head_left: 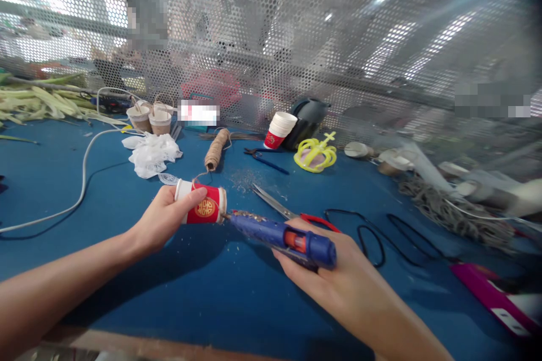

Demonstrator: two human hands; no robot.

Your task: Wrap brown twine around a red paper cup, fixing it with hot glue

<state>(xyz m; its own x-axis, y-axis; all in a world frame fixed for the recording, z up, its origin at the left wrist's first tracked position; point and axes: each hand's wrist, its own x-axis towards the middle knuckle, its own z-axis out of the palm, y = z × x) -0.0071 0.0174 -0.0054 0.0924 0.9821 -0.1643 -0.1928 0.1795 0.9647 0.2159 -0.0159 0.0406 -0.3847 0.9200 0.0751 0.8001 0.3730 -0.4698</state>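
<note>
My left hand (163,211) is closed around a red and white paper cup (204,207) with a gold emblem, held on its side above the blue table. Twine runs from the cup up to a spool of brown twine (215,149) just behind it. In my right hand (322,271) is a blue glue gun (282,235), gripped with the fingers wrapped around it. Its nozzle points left and meets, or nearly meets, the cup's end on the right. Scissors (275,201) with red handles lie behind the glue gun, partly hidden by it.
Stacked paper cups (280,128), a dark kettle (305,121), a yellow crown (315,153) and pliers (266,161) stand or lie behind. White crumpled lace (152,152) and twine-wrapped cups (160,119) are at left. A purple power strip (486,296) and black cord lie right. Perforated metal mesh (271,28) borders the back.
</note>
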